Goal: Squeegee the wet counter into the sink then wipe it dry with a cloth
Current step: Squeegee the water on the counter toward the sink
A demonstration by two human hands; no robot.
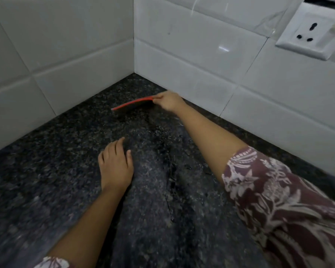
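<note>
A dark speckled granite counter (46, 171) fills the lower view and runs into a tiled corner. My right hand (169, 101) is stretched toward that corner, shut on one end of a flat red squeegee (132, 104) whose blade rests on the counter close to the right wall. Wet streaks and droplets shine on the stone below the blade, down the middle of the counter. My left hand (115, 165) lies flat on the counter nearer to me, fingers apart, holding nothing. Neither sink nor cloth is in view.
White tiled walls (66, 45) meet at the corner behind the squeegee. A white wall socket (309, 31) sits high on the right wall. My patterned maroon sleeve (278, 200) covers the lower right.
</note>
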